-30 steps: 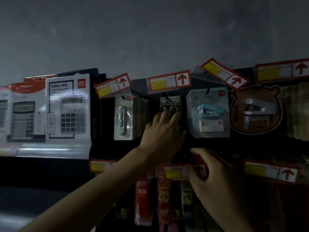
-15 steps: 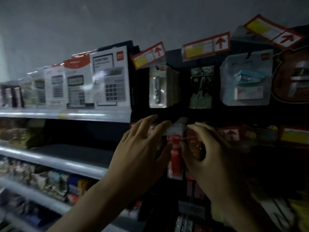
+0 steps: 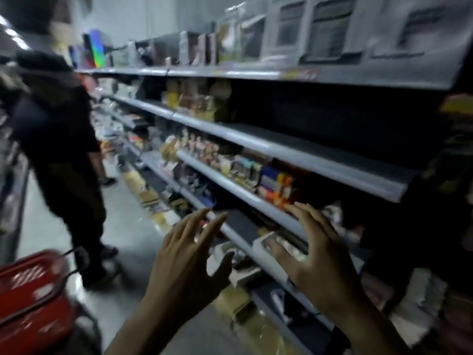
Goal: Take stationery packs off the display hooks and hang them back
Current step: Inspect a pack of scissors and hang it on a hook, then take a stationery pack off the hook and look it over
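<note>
1. The left hand [image 3: 186, 262] is hovering in the air in front of the shelves [image 3: 294, 147], its fingers [image 3: 197, 224] spread and straight, holding nothing.
2. The right hand [image 3: 320, 265] is hovering just beside it, also splayed and empty, above a pale box [image 3: 263, 245] on a lower shelf; contact with the box is not showing.
3. The stationery packs and the display hooks are not showing clearly: the view is blurring and pointing down the aisle, and only a dark strip at the far right edge is hinting at where the hook panel may be.
4. Judging by 2 empty hands, no pack is being carried at this moment, so either a pack is already hanging again or the next one is not yet taken; which of the 2 cannot be told.
5. How many packs are done or left cannot be told either.
6. A person in dark clothes [image 3: 58, 139] is standing in the aisle on the left, and a red basket [image 3: 33, 290] is sitting in the lower left corner.
</note>
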Demonstrator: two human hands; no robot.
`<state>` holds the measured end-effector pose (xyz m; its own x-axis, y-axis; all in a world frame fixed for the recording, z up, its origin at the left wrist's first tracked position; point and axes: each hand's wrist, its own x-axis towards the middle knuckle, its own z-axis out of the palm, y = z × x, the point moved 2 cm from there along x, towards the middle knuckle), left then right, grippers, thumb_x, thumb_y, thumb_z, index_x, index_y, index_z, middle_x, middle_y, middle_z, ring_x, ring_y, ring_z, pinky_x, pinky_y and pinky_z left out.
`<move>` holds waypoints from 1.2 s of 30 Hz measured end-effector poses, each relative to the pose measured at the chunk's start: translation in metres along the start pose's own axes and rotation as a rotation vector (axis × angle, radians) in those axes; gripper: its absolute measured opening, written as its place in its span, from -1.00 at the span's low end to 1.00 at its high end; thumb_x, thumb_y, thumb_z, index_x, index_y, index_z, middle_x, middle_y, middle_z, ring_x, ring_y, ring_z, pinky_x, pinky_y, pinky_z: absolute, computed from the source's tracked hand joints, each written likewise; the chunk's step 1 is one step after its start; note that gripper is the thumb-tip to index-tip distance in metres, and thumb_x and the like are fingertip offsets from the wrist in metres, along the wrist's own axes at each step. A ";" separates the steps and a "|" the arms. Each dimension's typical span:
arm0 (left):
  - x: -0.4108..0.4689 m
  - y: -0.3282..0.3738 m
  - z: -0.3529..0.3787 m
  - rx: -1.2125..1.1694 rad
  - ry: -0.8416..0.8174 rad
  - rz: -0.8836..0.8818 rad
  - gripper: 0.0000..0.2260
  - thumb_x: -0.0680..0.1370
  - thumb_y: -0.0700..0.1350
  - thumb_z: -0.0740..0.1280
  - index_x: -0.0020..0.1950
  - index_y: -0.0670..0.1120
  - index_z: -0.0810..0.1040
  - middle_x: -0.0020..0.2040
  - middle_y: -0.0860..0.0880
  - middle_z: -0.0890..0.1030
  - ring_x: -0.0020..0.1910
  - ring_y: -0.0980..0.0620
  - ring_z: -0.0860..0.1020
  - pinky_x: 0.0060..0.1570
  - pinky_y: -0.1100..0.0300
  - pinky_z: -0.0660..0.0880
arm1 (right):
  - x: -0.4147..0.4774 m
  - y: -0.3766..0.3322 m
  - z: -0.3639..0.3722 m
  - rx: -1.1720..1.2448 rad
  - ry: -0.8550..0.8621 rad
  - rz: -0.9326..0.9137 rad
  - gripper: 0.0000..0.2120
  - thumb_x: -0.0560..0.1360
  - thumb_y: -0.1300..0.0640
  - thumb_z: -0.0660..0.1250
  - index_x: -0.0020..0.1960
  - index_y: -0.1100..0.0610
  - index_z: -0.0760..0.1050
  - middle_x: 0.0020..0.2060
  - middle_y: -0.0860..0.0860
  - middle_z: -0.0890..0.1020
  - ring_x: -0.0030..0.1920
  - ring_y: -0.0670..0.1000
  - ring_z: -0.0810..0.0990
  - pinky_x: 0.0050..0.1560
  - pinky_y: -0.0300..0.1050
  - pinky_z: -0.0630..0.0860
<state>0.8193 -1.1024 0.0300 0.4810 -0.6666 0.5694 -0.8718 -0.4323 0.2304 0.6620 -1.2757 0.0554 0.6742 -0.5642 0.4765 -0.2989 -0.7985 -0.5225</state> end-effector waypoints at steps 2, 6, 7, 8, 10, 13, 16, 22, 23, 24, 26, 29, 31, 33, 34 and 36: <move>-0.032 -0.053 -0.003 0.017 -0.052 -0.115 -0.39 0.55 0.32 0.20 0.58 0.19 0.26 0.53 -0.04 0.40 0.45 -0.16 0.44 0.30 -0.12 0.51 | -0.006 -0.024 0.054 0.021 -0.084 -0.032 -0.29 0.45 -0.42 0.28 0.53 -0.19 0.30 0.53 -0.21 0.31 0.52 -0.09 0.31 0.46 -0.01 0.38; -0.112 -0.146 -0.023 0.045 -0.071 -0.276 -0.40 0.53 0.26 0.26 0.56 0.11 0.37 0.47 -0.02 0.48 0.39 -0.10 0.50 0.25 -0.03 0.54 | -0.022 -0.069 0.158 0.079 -0.291 -0.080 -0.27 0.45 -0.41 0.30 0.53 -0.14 0.30 0.50 -0.18 0.33 0.49 -0.06 0.34 0.41 0.06 0.44; -0.131 -0.164 -0.030 0.056 -0.081 -0.328 -0.40 0.52 0.24 0.29 0.55 0.10 0.39 0.43 0.00 0.51 0.33 -0.08 0.55 0.17 0.01 0.56 | -0.028 -0.082 0.182 0.101 -0.319 -0.097 -0.29 0.44 -0.40 0.32 0.50 -0.13 0.33 0.47 -0.16 0.37 0.47 -0.06 0.37 0.38 0.06 0.47; -0.150 -0.185 -0.034 0.053 -0.082 -0.378 -0.40 0.51 0.22 0.31 0.54 0.10 0.40 0.38 0.03 0.54 0.25 -0.06 0.60 0.07 0.04 0.58 | -0.034 -0.093 0.205 0.110 -0.352 -0.107 -0.31 0.44 -0.38 0.34 0.48 -0.11 0.36 0.45 -0.14 0.40 0.45 -0.06 0.40 0.37 0.05 0.47; -0.187 -0.219 -0.047 0.054 -0.092 -0.494 -0.40 0.50 0.21 0.32 0.53 0.11 0.41 0.29 0.07 0.60 0.12 -0.05 0.66 -0.07 0.06 0.61 | -0.046 -0.114 0.247 0.132 -0.431 -0.145 -0.33 0.44 -0.33 0.40 0.46 -0.09 0.39 0.43 -0.12 0.43 0.45 -0.05 0.41 0.37 0.05 0.47; -0.229 -0.259 -0.058 0.071 -0.122 -0.622 -0.39 0.49 0.26 0.25 0.54 0.13 0.38 0.30 0.10 0.59 0.14 -0.02 0.65 -0.03 0.03 0.61 | -0.058 -0.140 0.298 0.143 -0.554 -0.198 -0.32 0.46 -0.27 0.44 0.50 -0.07 0.36 0.45 -0.09 0.42 0.47 -0.04 0.38 0.44 0.02 0.41; -0.254 -0.293 -0.060 0.103 -0.129 -0.716 -0.40 0.50 0.21 0.30 0.54 0.12 0.39 0.32 0.09 0.57 0.19 -0.01 0.61 0.05 0.06 0.57 | -0.063 -0.159 0.341 0.133 -0.652 -0.222 -0.33 0.48 -0.23 0.44 0.51 -0.06 0.35 0.45 -0.09 0.40 0.47 -0.07 0.35 0.44 -0.17 0.32; -0.285 -0.364 -0.030 0.172 -0.143 -0.865 -0.40 0.50 0.08 0.48 0.52 0.04 0.44 0.41 0.05 0.50 0.33 -0.01 0.53 0.13 0.03 0.56 | -0.045 -0.178 0.431 0.153 -0.792 -0.265 -0.38 0.52 -0.22 0.40 0.50 -0.07 0.35 0.38 -0.13 0.46 0.39 -0.09 0.44 0.39 -0.11 0.43; -0.288 -0.379 -0.021 0.176 -0.151 -0.905 -0.41 0.50 0.09 0.47 0.52 0.05 0.43 0.42 0.05 0.48 0.34 0.00 0.52 0.13 0.01 0.56 | -0.039 -0.180 0.448 0.162 -0.812 -0.269 -0.39 0.52 -0.20 0.41 0.50 -0.06 0.36 0.37 -0.12 0.48 0.37 -0.09 0.45 0.38 -0.13 0.44; -0.291 -0.394 -0.012 0.183 -0.164 -0.942 -0.41 0.51 0.09 0.46 0.52 0.05 0.43 0.42 0.05 0.48 0.35 -0.01 0.52 0.13 0.00 0.57 | -0.033 -0.184 0.464 0.168 -0.832 -0.270 -0.39 0.52 -0.19 0.42 0.50 -0.05 0.37 0.37 -0.11 0.48 0.37 -0.08 0.47 0.37 -0.16 0.44; -0.297 -0.419 0.005 0.201 -0.191 -1.004 -0.41 0.51 0.10 0.44 0.52 0.04 0.43 0.41 0.03 0.48 0.35 -0.05 0.53 0.14 -0.04 0.57 | -0.020 -0.188 0.496 0.177 -0.870 -0.281 -0.40 0.53 -0.16 0.42 0.51 -0.04 0.37 0.38 -0.10 0.49 0.36 -0.08 0.48 0.34 -0.21 0.40; -0.295 -0.447 0.023 0.223 -0.230 -1.117 -0.43 0.53 0.10 0.42 0.53 0.04 0.42 0.44 -0.02 0.48 0.36 -0.09 0.53 0.21 -0.10 0.56 | 0.001 -0.190 0.539 0.180 -0.946 -0.298 -0.43 0.54 -0.13 0.41 0.50 -0.01 0.39 0.37 -0.08 0.50 0.35 -0.05 0.49 0.30 -0.23 0.39; -0.288 -0.461 0.029 0.243 -0.234 -1.151 -0.43 0.52 0.09 0.42 0.52 0.04 0.43 0.43 -0.03 0.49 0.34 -0.11 0.54 0.21 -0.11 0.56 | 0.016 -0.193 0.564 0.188 -0.991 -0.303 -0.44 0.55 -0.14 0.40 0.49 -0.01 0.41 0.37 -0.07 0.51 0.35 -0.03 0.50 0.31 -0.16 0.43; -0.279 -0.478 0.035 0.263 -0.234 -1.164 -0.44 0.52 0.08 0.43 0.51 0.03 0.44 0.40 -0.03 0.50 0.31 -0.11 0.56 0.18 -0.12 0.57 | 0.031 -0.198 0.592 0.184 -1.032 -0.330 -0.45 0.55 -0.16 0.39 0.48 -0.01 0.41 0.37 -0.07 0.52 0.36 -0.03 0.49 0.32 -0.13 0.45; -0.274 -0.487 0.038 0.270 -0.233 -1.171 -0.44 0.52 0.07 0.43 0.51 0.03 0.45 0.39 -0.02 0.51 0.29 -0.10 0.57 0.18 -0.11 0.57 | 0.039 -0.201 0.606 0.173 -1.042 -0.349 -0.45 0.55 -0.16 0.38 0.48 0.00 0.41 0.37 -0.06 0.52 0.36 -0.02 0.49 0.33 -0.11 0.45; -0.269 -0.506 0.042 0.286 -0.234 -1.194 -0.45 0.51 0.06 0.45 0.49 0.02 0.47 0.37 -0.02 0.52 0.28 -0.11 0.58 0.16 -0.10 0.56 | 0.052 -0.209 0.632 0.155 -1.064 -0.375 -0.46 0.55 -0.16 0.38 0.47 0.00 0.42 0.36 -0.05 0.53 0.35 -0.01 0.51 0.31 -0.07 0.49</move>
<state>1.1348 -0.7302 -0.2728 0.9875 0.1532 -0.0374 0.1572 -0.9378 0.3096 1.1862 -1.0058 -0.2571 0.9565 0.2280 -0.1818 0.0792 -0.8031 -0.5906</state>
